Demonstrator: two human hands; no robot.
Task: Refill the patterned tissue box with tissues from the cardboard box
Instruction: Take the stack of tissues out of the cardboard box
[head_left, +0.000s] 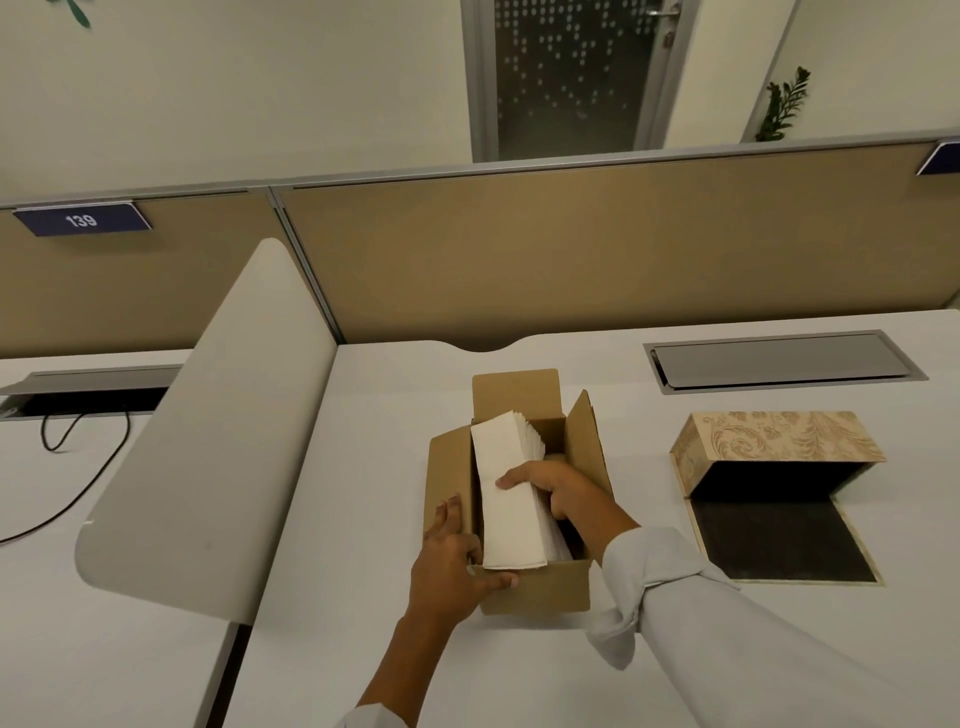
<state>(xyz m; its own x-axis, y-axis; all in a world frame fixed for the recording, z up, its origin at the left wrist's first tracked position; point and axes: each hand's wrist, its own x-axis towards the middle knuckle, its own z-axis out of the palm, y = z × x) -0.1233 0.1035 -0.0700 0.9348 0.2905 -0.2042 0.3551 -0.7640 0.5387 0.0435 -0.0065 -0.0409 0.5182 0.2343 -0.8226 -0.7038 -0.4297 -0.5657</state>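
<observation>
Extraction was underway: right hand (550, 491) clasped the tissues (511, 499) inside the carton (540, 590), left hand (457, 561) curled on its rim; next, lifting them toward the open tissue box (779, 441).

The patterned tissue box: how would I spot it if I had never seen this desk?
Look on the white desk, right of the open cardboard box that both hands are at. The patterned tissue box lies open, dark inside, the only thing with a beige leafy print.
</observation>
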